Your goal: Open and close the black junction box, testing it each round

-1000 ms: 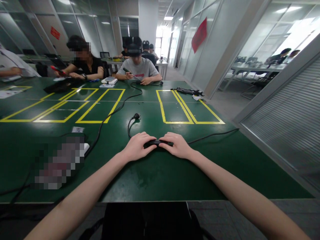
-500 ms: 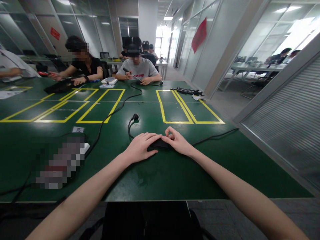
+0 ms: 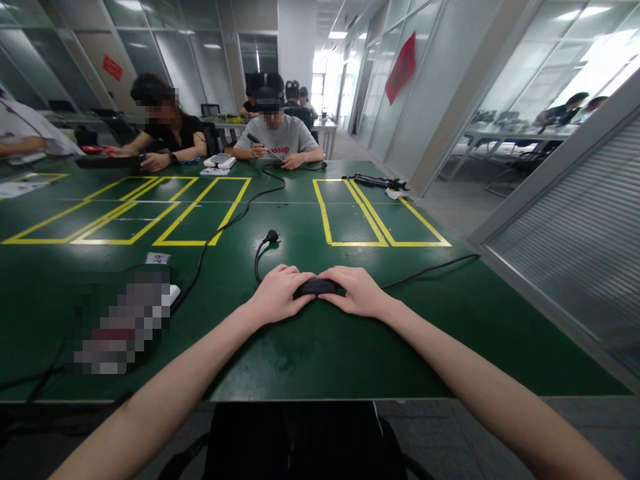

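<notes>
A small black device (image 3: pixel 316 287) lies on the green table (image 3: pixel 320 347) in front of me. My left hand (image 3: pixel 278 294) grips its left end with curled fingers. My right hand (image 3: pixel 356 292) grips its right end the same way. Most of the device is hidden under my fingers. A black cable runs from the right side of it across the table (image 3: pixel 430 268). Just beyond my left hand, a second black cable ends in a loose plug (image 3: pixel 271 235).
Yellow tape rectangles (image 3: pixel 350 213) mark the table. A long black tool (image 3: pixel 375 181) lies at the far right. Two people sit at the far edge, one holding a soldering-type tool (image 3: pixel 255 141). A blurred object (image 3: pixel 120 320) and a white item (image 3: pixel 173 293) sit to my left.
Half a second ago my right fingers were lifted in a pinch and my left hand lay flatter on the device; now both hands are curled over its ends again, as a second ago.
</notes>
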Action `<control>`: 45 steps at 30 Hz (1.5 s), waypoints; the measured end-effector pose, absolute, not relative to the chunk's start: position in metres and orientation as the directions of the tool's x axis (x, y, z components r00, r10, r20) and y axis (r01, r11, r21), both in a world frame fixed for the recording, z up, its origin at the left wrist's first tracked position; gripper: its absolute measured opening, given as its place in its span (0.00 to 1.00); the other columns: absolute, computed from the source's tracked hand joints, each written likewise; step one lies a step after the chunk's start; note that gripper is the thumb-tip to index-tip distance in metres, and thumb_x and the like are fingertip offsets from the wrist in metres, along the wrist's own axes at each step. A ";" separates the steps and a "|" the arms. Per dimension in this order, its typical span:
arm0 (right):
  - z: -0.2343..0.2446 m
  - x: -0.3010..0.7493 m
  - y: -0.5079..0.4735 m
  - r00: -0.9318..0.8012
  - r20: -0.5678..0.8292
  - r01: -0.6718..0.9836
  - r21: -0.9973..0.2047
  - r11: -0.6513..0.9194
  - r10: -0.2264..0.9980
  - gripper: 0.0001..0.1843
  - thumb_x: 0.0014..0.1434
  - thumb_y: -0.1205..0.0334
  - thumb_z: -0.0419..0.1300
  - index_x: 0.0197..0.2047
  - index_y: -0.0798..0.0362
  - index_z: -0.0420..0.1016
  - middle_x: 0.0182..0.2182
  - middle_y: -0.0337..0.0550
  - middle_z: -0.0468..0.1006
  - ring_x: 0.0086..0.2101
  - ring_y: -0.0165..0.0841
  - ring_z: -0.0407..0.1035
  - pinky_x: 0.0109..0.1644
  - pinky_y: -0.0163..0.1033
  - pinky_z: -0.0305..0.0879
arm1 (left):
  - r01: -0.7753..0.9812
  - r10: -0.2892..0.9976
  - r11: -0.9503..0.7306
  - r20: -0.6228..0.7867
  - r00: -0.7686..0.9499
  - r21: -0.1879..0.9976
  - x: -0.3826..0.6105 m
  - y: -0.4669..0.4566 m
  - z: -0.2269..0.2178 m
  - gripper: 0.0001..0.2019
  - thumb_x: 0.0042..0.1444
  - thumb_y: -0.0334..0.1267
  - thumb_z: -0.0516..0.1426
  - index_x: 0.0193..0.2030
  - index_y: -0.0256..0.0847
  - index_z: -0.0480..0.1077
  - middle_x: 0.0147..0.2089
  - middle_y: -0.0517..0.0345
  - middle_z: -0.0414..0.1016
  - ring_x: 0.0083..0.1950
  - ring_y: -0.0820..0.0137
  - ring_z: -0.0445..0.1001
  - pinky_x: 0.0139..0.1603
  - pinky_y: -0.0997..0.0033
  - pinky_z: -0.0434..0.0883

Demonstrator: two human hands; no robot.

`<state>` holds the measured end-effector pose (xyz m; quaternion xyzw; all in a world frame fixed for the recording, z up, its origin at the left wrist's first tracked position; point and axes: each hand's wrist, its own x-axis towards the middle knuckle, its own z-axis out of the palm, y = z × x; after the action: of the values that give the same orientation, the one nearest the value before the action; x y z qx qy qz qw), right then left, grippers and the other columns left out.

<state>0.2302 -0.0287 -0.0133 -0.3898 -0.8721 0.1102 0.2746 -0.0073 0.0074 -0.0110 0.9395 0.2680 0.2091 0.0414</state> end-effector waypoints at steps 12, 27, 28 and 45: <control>0.008 0.241 -0.027 -0.642 -0.094 0.335 -0.927 0.168 0.761 0.21 0.59 0.44 0.68 0.41 0.51 0.68 0.27 0.34 0.76 0.23 0.27 0.66 0.24 0.30 0.59 | 0.379 0.415 -0.910 0.373 0.830 0.169 -0.004 -0.002 -0.007 0.16 0.68 0.50 0.58 0.46 0.37 0.76 0.40 0.51 0.78 0.43 0.63 0.76 0.48 0.62 0.69; -0.004 0.279 0.010 0.047 -0.037 -0.134 -0.990 -0.030 0.998 0.24 0.51 0.44 0.71 0.34 0.47 0.61 0.33 0.41 0.84 0.22 0.30 0.72 0.21 0.32 0.66 | 0.433 0.420 -0.895 0.526 0.740 0.105 -0.015 0.013 -0.008 0.21 0.71 0.37 0.53 0.69 0.44 0.67 0.70 0.43 0.69 0.69 0.54 0.67 0.67 0.47 0.67; -0.004 0.287 0.015 0.173 0.019 -0.149 -0.988 0.045 0.985 0.25 0.50 0.43 0.70 0.33 0.47 0.60 0.33 0.40 0.84 0.23 0.30 0.72 0.20 0.32 0.64 | 0.419 0.418 -0.900 0.512 0.750 0.120 -0.015 0.013 -0.009 0.20 0.71 0.37 0.53 0.68 0.44 0.67 0.68 0.44 0.71 0.67 0.55 0.69 0.66 0.48 0.68; -0.031 0.370 0.033 0.597 0.348 0.783 -0.450 -0.430 0.723 0.16 0.58 0.49 0.64 0.45 0.50 0.77 0.41 0.52 0.83 0.43 0.48 0.76 0.43 0.45 0.69 | 0.403 0.459 -0.888 0.396 0.795 0.221 -0.014 0.011 -0.010 0.14 0.70 0.39 0.55 0.58 0.42 0.75 0.51 0.51 0.82 0.52 0.62 0.78 0.55 0.59 0.73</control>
<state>0.3699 0.0332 -0.0307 -0.8441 -0.4459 -0.0513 0.2934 -0.0140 0.0112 -0.0099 0.9453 0.2279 0.2246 0.0628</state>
